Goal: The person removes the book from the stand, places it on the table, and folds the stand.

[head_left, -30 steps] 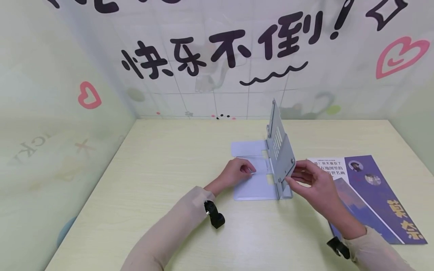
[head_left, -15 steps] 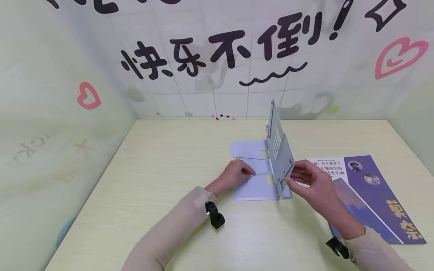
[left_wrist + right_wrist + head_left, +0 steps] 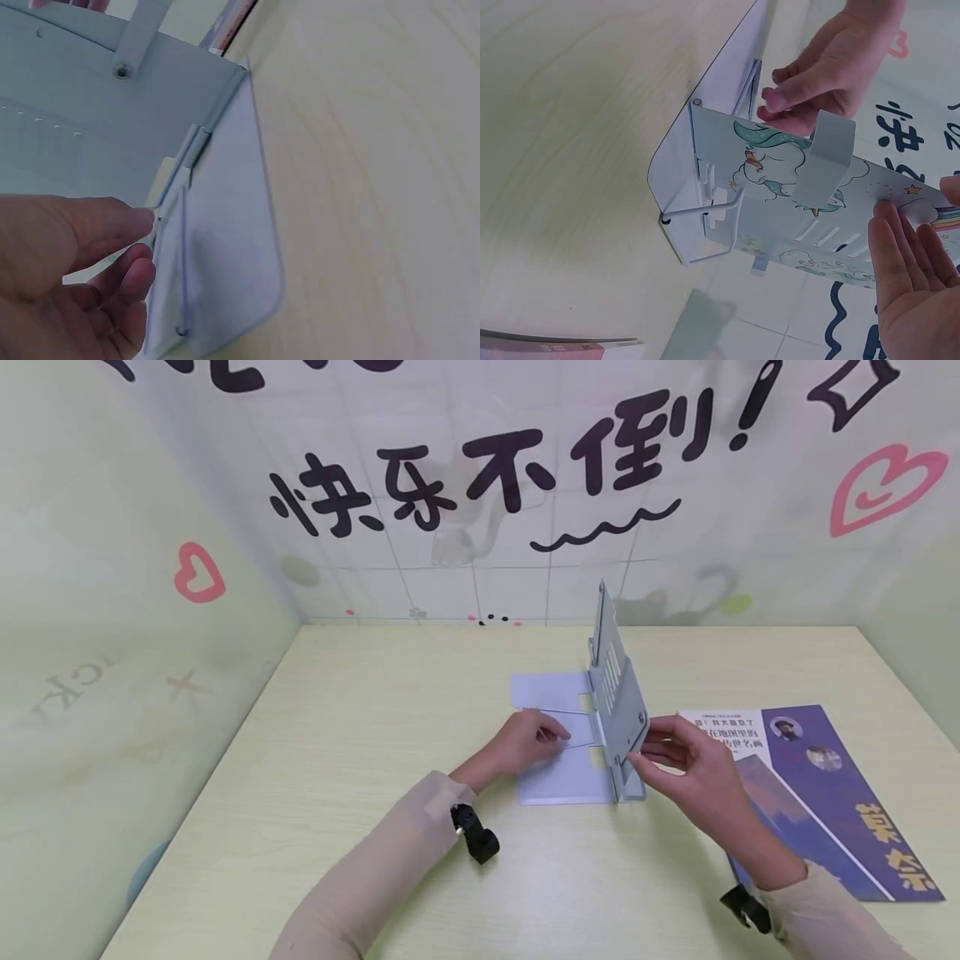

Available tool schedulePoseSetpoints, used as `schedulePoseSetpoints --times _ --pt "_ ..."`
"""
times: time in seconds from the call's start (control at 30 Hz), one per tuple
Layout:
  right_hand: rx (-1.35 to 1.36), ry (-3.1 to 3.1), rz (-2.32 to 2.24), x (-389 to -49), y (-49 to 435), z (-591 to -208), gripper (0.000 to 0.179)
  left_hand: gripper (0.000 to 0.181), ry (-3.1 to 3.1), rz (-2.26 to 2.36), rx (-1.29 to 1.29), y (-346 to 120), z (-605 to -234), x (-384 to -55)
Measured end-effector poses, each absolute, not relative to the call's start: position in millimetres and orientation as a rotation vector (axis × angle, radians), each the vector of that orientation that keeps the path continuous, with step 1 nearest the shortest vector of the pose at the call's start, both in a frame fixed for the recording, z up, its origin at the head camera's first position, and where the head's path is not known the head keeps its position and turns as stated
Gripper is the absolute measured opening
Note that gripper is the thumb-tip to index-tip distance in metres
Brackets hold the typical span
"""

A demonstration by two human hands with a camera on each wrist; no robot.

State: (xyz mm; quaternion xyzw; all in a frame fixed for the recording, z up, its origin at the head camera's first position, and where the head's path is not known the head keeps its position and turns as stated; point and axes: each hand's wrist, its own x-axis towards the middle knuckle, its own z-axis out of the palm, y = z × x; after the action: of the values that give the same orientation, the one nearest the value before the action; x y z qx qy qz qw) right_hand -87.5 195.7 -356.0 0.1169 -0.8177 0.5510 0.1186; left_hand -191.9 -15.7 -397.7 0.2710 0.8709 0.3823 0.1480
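Folding pale blue-grey metal book stand (image 3: 621, 727), right of centre on the pale wood-grain bench (image 3: 375, 710). Base plate (image 3: 570, 781) flat, slotted panel (image 3: 632, 703) raised steeply, unicorn print (image 3: 780, 161) on its right face. Right hand (image 3: 697, 768) holds the panel near its near edge: grip narrowed, thumb at the edge, straight fingers along the print. Left hand (image 3: 521, 739) low over the base, beside a thin bent-wire support (image 3: 184, 262); grip loosely curled, gap between thumb and fingertips, nothing seen in it. Contact with the wire: cannot tell. Main risk, my reading: wire unseated, right hand lets go, panel folds down, maybe onto the left fingers. Also, steadying by one edge could twist the panel or skid the base. Purple printed booklet (image 3: 817, 793) lies farther right; a wrist drifting outward could shove it.
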Motion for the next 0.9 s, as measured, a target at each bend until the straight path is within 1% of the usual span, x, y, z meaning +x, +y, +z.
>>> schedulePoseSetpoints --times 0.13,0.37,0.5,0.67,0.9 --pt "0.359 -2.370 1.637 -88 195 -355 0.031 0.020 2.498 1.202 0.771 -12 -373 -192" --pt "0.373 -2.386 1.621 -87 195 -355 0.031 0.022 2.538 1.500 0.844 -1 -321 -184" --pt "0.376 -2.415 1.598 -88 195 -356 0.030 0.024 2.448 1.670 0.901 5 -300 -181" --pt "0.399 -2.413 1.613 -88 192 -356 0.030 0.026 2.368 1.692 0.903 10 -290 -178" --pt "0.427 -2.401 1.620 -90 186 -357 0.029 0.027 2.321 1.751 0.753 10 -290 -176"
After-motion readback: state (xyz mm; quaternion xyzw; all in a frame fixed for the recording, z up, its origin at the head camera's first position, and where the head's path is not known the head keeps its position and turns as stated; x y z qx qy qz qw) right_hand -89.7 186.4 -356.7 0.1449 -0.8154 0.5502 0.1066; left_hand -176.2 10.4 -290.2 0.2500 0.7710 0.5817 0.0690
